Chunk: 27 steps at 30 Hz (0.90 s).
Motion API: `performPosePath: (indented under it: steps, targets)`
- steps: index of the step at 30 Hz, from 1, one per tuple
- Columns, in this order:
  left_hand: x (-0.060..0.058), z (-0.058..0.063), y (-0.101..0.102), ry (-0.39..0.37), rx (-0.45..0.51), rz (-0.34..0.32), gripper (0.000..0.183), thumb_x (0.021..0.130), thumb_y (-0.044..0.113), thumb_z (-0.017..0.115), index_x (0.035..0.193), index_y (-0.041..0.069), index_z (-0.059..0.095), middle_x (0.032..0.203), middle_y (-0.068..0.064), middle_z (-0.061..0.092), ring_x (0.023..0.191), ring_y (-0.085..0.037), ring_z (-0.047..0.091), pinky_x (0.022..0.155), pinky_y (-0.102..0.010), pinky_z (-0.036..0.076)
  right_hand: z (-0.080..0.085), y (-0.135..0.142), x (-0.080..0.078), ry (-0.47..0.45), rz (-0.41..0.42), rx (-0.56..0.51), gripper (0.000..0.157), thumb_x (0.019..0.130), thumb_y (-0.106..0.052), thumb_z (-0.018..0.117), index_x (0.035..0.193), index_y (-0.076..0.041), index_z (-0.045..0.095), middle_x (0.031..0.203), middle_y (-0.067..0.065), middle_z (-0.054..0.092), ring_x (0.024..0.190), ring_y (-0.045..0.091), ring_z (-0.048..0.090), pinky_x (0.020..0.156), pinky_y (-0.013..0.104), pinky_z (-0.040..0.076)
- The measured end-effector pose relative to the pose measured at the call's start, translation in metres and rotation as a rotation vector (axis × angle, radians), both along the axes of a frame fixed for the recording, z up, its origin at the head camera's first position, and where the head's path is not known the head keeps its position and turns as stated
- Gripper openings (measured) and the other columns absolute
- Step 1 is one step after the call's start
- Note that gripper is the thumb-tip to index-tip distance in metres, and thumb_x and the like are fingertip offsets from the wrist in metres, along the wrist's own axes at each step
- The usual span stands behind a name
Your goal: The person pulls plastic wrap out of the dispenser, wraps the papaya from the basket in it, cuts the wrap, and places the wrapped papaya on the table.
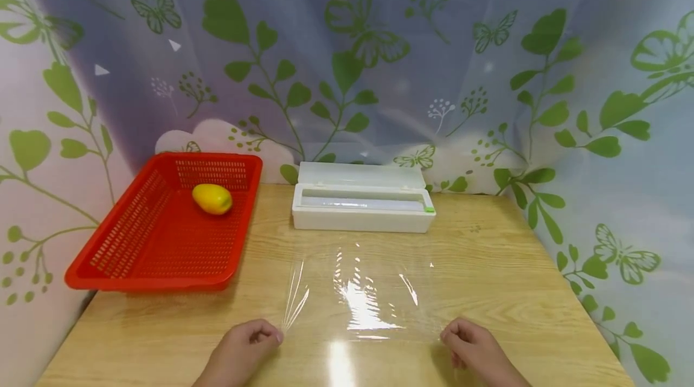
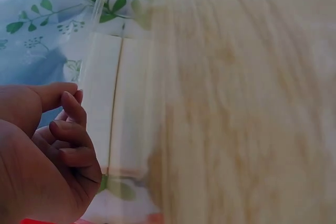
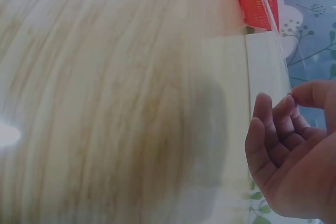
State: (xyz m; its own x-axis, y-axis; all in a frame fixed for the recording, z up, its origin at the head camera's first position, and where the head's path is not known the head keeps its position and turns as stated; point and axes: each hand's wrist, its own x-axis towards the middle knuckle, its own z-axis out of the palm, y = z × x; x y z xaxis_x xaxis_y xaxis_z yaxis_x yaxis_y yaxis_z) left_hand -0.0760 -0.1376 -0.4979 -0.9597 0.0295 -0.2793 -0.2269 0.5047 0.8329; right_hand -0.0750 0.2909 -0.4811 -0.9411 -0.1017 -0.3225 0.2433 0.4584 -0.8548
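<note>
A sheet of clear plastic wrap (image 1: 363, 299) stretches between both hands in the head view, shiny with glare and creased toward the left corner. My left hand (image 1: 245, 348) pinches its near left corner between thumb and forefinger. At the near right corner, my right hand (image 1: 474, 348) pinches the film the same way. Behind the sheet stands a white wrap dispenser box (image 1: 360, 220), its lid (image 1: 360, 175) raised and a roll (image 1: 362, 204) lying inside. The film runs from the hands back toward the box's front. Both wrist views show the thumb and forefinger tips meeting at the film's edge.
A red plastic basket (image 1: 162, 283) sits at the left of the wooden table (image 1: 488, 278), holding a yellow mango-like fruit (image 1: 212, 199). Patterned cloth (image 1: 379, 103) with leaves and butterflies hangs behind the table and along both sides.
</note>
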Motion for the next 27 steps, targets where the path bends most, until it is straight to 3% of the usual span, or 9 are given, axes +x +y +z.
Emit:
performPosePath:
  steps: [12, 27]
  targets:
    - [-0.004, -0.006, 0.004, 0.104, -0.226, -0.074, 0.014, 0.087, 0.038, 0.075, 0.077, 0.03, 0.068, 0.072, 0.012, 0.059, 0.073, -0.009, 0.053, 0.071, -0.031, 0.041, -0.015, -0.002, -0.006, 0.003, 0.025, 0.073, 0.024, 0.099, -0.026, 0.062, 0.092, -0.002, 0.062, 0.063, 0.002, 0.055, 0.057, 0.013, 0.049, 0.054, 0.024, 0.042]
    - [-0.015, -0.004, 0.009, 0.167, -0.348, -0.106, 0.017, 0.086, 0.033, 0.076, 0.074, 0.031, 0.065, 0.067, 0.014, 0.056, 0.067, -0.007, 0.051, 0.068, -0.033, 0.039, -0.015, -0.009, -0.016, -0.028, -0.034, 0.105, 0.024, 0.099, -0.026, 0.061, 0.091, -0.004, 0.061, 0.064, 0.002, 0.054, 0.057, 0.014, 0.046, 0.051, 0.024, 0.04]
